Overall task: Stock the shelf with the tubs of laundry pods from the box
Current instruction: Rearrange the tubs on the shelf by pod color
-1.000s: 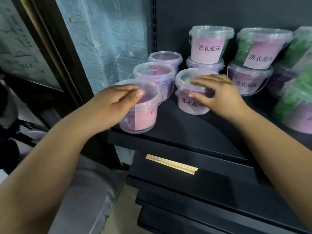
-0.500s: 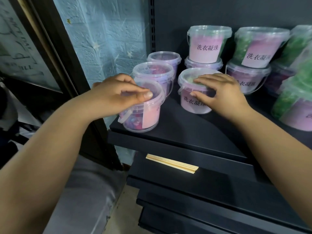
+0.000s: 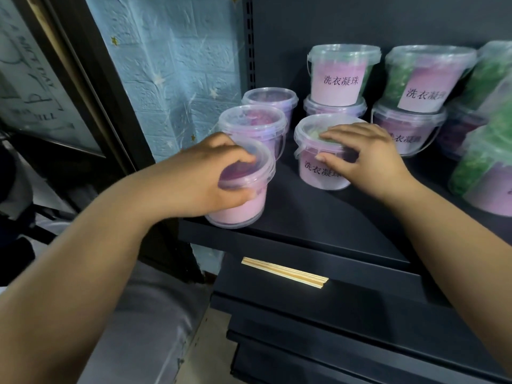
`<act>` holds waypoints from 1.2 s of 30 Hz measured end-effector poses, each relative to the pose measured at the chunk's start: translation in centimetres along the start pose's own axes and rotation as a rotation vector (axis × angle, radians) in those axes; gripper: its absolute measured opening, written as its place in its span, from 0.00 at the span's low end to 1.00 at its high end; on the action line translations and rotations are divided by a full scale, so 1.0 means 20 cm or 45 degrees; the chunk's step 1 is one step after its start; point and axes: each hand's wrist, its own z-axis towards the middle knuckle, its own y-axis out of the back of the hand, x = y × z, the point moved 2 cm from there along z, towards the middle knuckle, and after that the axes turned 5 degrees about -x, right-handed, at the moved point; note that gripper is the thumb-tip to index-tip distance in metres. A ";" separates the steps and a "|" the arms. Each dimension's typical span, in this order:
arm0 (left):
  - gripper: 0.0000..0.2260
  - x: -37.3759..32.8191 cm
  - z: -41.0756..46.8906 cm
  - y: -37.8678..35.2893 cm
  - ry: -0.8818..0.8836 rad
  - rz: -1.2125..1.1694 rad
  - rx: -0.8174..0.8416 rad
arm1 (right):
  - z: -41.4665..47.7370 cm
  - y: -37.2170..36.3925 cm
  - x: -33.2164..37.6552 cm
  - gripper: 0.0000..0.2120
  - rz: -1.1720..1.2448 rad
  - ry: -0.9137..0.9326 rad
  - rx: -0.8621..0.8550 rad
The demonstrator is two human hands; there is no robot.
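**Q:** Where are the hands?

**A:** The left hand (image 3: 205, 176) grips a pink tub (image 3: 243, 206), fingers curled round its lid and side, at the front left corner of a black shelf (image 3: 318, 225). The right hand (image 3: 365, 159) holds a labelled tub (image 3: 318, 173) nearby, fingers over the lid, thumb on its side.

**Q:** And around them?

**A:** Stacked tubs (image 3: 343, 76) stand behind, with green tubs (image 3: 479, 167) to the right. A pale blue brick-pattern wall (image 3: 171, 65) with gold stars rises on the left. Wooden sticks (image 3: 285, 273) lie on the lower shelf (image 3: 360, 295).
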 end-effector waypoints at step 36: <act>0.11 -0.29 0.91 0.11 -0.061 -0.136 -0.287 | -0.16 0.48 -0.34 0.28 -0.152 -0.256 0.280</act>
